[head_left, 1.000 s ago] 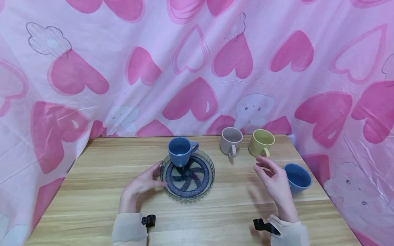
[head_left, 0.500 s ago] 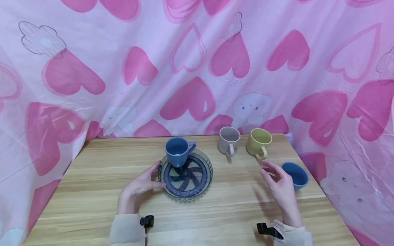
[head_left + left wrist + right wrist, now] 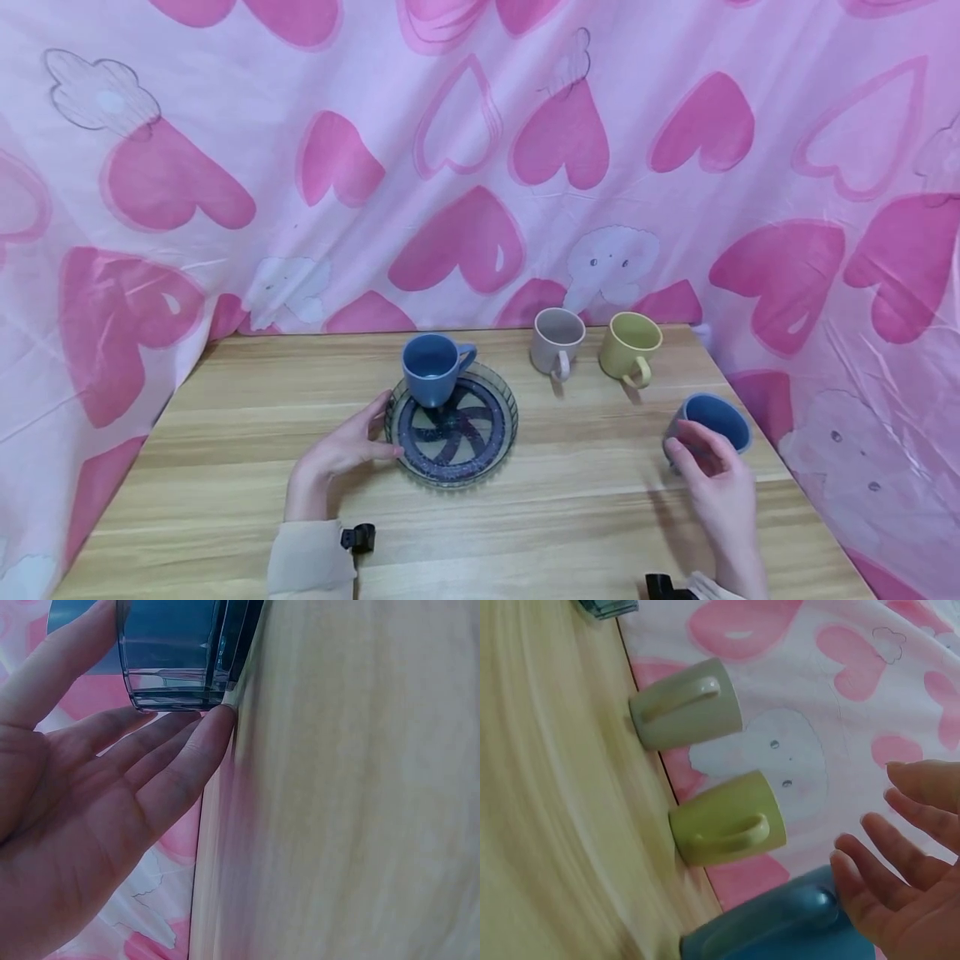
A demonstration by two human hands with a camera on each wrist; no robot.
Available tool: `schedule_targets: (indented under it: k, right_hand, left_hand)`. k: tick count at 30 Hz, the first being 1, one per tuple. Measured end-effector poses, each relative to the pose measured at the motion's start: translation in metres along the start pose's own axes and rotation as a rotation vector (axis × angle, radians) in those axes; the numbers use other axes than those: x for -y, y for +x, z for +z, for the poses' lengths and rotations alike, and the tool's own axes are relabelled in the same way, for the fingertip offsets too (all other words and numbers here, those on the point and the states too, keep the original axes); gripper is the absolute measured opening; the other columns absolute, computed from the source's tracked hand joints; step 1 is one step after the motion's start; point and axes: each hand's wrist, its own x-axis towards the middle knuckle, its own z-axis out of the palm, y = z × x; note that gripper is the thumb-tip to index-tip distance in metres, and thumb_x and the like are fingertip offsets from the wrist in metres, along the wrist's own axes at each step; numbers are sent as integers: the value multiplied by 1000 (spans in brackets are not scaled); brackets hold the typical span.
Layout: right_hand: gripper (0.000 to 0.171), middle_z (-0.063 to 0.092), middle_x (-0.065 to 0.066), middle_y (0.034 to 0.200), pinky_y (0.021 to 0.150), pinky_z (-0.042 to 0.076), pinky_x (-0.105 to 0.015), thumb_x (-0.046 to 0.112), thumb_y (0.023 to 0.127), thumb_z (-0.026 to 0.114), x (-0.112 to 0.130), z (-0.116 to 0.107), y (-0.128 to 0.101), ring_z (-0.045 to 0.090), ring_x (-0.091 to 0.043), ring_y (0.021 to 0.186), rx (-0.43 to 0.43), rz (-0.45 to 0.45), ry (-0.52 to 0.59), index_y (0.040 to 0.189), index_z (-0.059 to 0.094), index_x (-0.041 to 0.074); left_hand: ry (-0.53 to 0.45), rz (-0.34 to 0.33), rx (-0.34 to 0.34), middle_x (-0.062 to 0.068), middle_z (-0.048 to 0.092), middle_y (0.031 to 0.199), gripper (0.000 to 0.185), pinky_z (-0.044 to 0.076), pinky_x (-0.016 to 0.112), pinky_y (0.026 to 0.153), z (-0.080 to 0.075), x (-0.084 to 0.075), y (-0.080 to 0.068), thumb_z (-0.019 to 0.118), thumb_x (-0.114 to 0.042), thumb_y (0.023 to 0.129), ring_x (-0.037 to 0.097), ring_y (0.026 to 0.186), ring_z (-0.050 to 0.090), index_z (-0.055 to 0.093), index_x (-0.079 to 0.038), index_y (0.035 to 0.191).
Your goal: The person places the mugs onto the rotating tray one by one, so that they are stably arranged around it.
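Note:
My left hand [image 3: 351, 437] holds the left rim of a round glass plate [image 3: 491, 454] with a dark swirl pattern. In the left wrist view its fingertips meet the plate's clear side. A blue mug [image 3: 431, 379] stands upright on the plate's far left part, handle to the right. My right hand [image 3: 716, 483] is at a second blue mug [image 3: 720, 417] on the table's right side. Its fingers are spread and loosely bent, in front of that mug's handle side; in the right wrist view the fingertips [image 3: 844, 862] overlap the mug, and contact is unclear.
A grey mug [image 3: 557, 346] and a yellow-green mug [image 3: 628, 350] stand at the back right, handles facing forward. The wooden table [image 3: 465, 542] ends at a pink heart-print cloth [image 3: 450, 167] behind and at both sides.
My right hand has moved right and back toward me, from near the yellow-green mug to the second blue mug. My left hand stays at the plate. The head view has shifted slightly.

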Motion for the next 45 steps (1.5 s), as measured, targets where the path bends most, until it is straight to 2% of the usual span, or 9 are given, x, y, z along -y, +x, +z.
schedule_targets:
  k: [3,9,14,18,21,29,35,41,45]
  right_hand:
    - [32,59,-19,95,69,46,-14,-11,71,65,8,-2,-4,58,-12,82,-40,-18,-22,103,59,-9]
    - [31,62,-6,88,62,44,-12,-3,71,69,2,-7,-9,56,-13,77,-120,-70,-200,101,63,-1]
    - [32,62,-9,89,59,42,-10,6,72,71,-18,-13,-12,55,-11,76,-172,4,-261,103,65,7]
    - [33,62,-9,88,58,42,-9,10,72,72,-28,-17,-16,57,-6,73,-179,55,-284,104,64,10]
    - [34,62,-10,90,59,42,-8,9,72,72,-32,-17,-17,57,-4,74,-179,59,-293,105,64,8]
    - [32,62,-9,87,58,43,-8,10,72,72,-39,-16,-17,57,-1,72,-199,58,-301,102,64,7]
    - [34,62,-7,86,57,43,-7,11,72,72,-48,-14,-17,56,0,70,-174,83,-296,103,59,3]
    - [32,61,1,80,54,43,-8,22,71,73,-44,-11,-14,56,1,65,-185,173,-367,95,57,8]
    - [38,61,1,76,50,41,-10,32,68,74,-43,-10,-14,54,3,60,-174,249,-414,91,56,8]
  left_hand:
    - [10,2,1,9,5,145,102,17,43,102,0,0,1,75,-16,67,30,129,14,5,-11,141]
    - [9,2,-7,11,6,145,101,15,45,103,0,0,1,75,-14,68,31,129,13,6,-10,141]
    - [-9,3,-12,9,9,145,100,15,44,103,0,1,0,75,-14,67,30,129,14,7,-12,141]
    - [5,8,-15,8,11,145,97,16,46,102,1,0,0,74,-14,69,30,128,16,9,-12,141]
    - [25,0,-25,8,12,145,96,17,46,102,1,1,-1,74,-15,69,30,128,17,11,-13,141]
    - [-11,-4,-35,7,14,144,95,18,48,101,1,0,-2,74,-17,69,30,128,19,13,-15,141]
    - [-17,-8,-29,8,14,144,95,18,49,101,1,0,-2,73,-16,70,31,128,18,12,-13,141]
    - [12,1,-46,8,16,144,94,19,48,101,1,0,-1,74,-17,69,31,127,19,14,-14,141]
    - [17,4,-47,9,16,144,93,20,48,101,0,-1,-2,74,-17,69,31,127,20,14,-14,141]
